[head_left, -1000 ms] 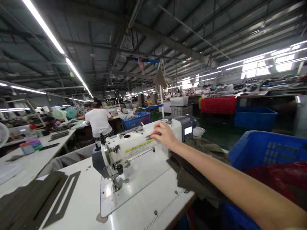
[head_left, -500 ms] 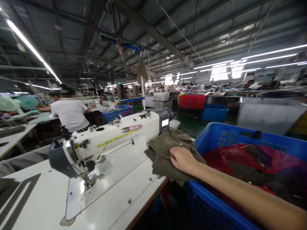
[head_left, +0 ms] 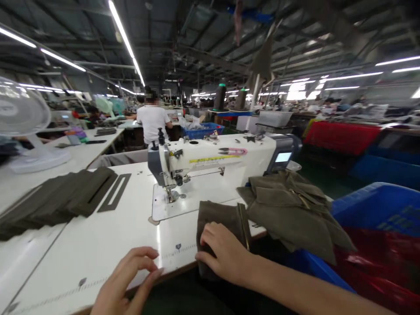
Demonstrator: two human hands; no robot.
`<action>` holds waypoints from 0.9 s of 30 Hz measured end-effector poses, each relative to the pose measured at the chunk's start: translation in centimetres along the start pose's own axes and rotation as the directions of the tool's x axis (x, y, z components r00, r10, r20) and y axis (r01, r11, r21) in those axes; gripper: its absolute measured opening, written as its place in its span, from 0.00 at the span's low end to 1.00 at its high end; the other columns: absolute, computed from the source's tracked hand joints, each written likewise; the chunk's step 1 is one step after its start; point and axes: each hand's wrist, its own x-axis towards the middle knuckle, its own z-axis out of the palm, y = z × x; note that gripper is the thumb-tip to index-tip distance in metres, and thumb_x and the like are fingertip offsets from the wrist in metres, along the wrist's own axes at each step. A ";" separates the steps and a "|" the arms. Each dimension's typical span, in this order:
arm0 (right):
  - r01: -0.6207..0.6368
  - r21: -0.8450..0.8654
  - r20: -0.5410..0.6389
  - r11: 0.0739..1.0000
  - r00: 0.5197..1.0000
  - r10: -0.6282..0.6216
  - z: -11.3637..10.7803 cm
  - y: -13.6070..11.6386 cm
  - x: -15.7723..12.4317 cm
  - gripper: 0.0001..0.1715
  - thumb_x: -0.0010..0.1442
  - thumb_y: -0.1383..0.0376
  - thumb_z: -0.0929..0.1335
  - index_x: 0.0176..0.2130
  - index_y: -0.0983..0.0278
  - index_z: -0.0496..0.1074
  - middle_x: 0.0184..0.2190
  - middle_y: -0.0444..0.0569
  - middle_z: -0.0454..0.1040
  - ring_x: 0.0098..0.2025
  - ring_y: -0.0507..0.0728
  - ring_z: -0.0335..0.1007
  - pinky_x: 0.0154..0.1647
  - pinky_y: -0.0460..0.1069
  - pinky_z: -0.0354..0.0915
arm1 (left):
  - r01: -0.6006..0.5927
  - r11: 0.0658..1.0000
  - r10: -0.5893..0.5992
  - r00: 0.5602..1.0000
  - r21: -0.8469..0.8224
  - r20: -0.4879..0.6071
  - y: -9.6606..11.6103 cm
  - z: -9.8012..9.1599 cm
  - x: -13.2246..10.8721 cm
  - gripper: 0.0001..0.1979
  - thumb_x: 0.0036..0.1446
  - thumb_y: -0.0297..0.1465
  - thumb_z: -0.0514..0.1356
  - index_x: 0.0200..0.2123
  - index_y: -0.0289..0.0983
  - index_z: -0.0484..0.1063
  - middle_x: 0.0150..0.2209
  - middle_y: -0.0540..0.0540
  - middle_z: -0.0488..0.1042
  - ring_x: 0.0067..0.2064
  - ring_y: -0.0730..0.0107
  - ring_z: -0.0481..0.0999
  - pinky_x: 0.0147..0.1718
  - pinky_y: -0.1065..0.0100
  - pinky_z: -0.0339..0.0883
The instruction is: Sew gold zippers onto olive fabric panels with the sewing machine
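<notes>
Fingers of your right hand are half-curled, pressing down on the olive fabric piece at the table edge, 6 o'clock from the sewing machine. Your left hand, at its 9 o'clock, sits loose and empty.

The dark olive-green, roughly rectangular piece of woven fabric lies flat on the white sewing table, at the table's front edge. Its far edge lies just in front of the white bed plate of the sewing machine, towards the plate's right-hand end. The long sides run away from the table edge, tilted slightly to the left. The surface is matt and smooth, with no folds visible. A narrow darker strip with a lighter line runs along the right-hand long side. The near end passes over the table edge and is covered by the right hand, which rests on top of it.
</notes>
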 end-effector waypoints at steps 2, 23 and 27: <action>0.003 0.084 -0.008 0.996 1.000 -0.003 -0.3 -0.3 0.3 0.06 0.56 0.63 0.67 0.33 0.65 0.68 0.34 0.48 0.69 0.39 0.56 0.63 0.41 0.50 0.58 | 0.131 0.991 -0.131 0.991 -0.030 0.014 0.6 -0.7 -0.4 0.14 0.53 0.45 0.55 0.27 0.42 0.71 0.35 0.49 0.76 0.38 0.63 0.75 0.38 0.71 0.70; -0.660 0.119 -0.096 0.742 0.736 0.670 1.3 5.7 -7.4 0.22 0.60 0.49 0.56 0.25 0.60 0.62 0.21 0.48 0.71 0.26 0.61 0.70 0.27 0.52 0.61 | 0.197 0.946 -0.141 0.965 -0.256 0.221 4.3 3.9 4.5 0.23 0.61 0.42 0.43 0.23 0.38 0.69 0.31 0.45 0.75 0.37 0.61 0.73 0.39 0.65 0.66; -0.456 0.549 -0.088 0.700 0.802 0.591 2.3 5.4 -7.8 0.18 0.59 0.51 0.58 0.33 0.61 0.67 0.30 0.48 0.74 0.32 0.57 0.72 0.33 0.49 0.66 | 0.301 0.908 -0.177 0.906 -0.292 0.384 5.9 6.0 4.5 0.17 0.59 0.40 0.47 0.34 0.38 0.72 0.32 0.46 0.75 0.34 0.64 0.74 0.31 0.68 0.68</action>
